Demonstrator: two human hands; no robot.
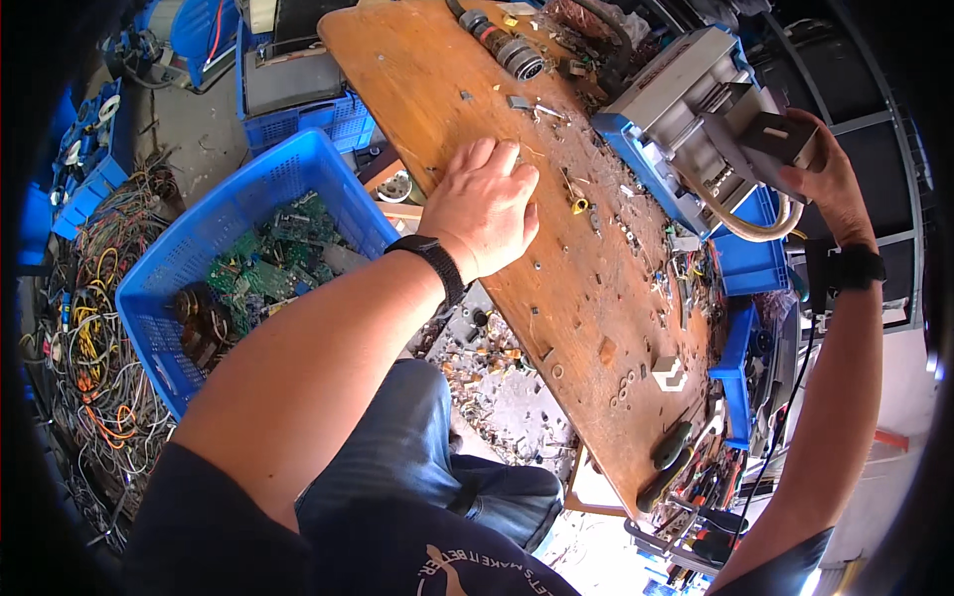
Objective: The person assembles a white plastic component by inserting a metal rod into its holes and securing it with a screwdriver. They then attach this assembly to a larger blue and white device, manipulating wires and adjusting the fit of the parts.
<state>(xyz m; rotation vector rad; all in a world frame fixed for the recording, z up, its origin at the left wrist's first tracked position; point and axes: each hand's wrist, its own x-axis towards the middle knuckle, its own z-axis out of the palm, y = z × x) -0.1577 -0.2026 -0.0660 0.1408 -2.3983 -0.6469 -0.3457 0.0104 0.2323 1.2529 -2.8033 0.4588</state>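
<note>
My left hand (pixel 484 204) rests on the wooden tabletop (pixel 437 79), back of the hand up and fingers curled under. Whatever may be inside those fingers is hidden. At the upper right, my right hand (pixel 833 184) grips a dark, box-shaped block (pixel 780 137), thumb on its near side. The block is up against a grey and blue machine (pixel 661 94); whether it is fixed to it I cannot tell. Below the block, a thick beige hose (pixel 745 230) loops beside the machine.
A blue crate (pixel 338 179) of green circuit boards (pixel 283 248) stands left of the table, beside tangled cables (pixel 99 348). On the tabletop lie a dark cylindrical tool (pixel 505 45), small scraps, a white block (pixel 670 373) and dark-handled tools (pixel 672 447). Blue bins (pixel 735 372) line its right side.
</note>
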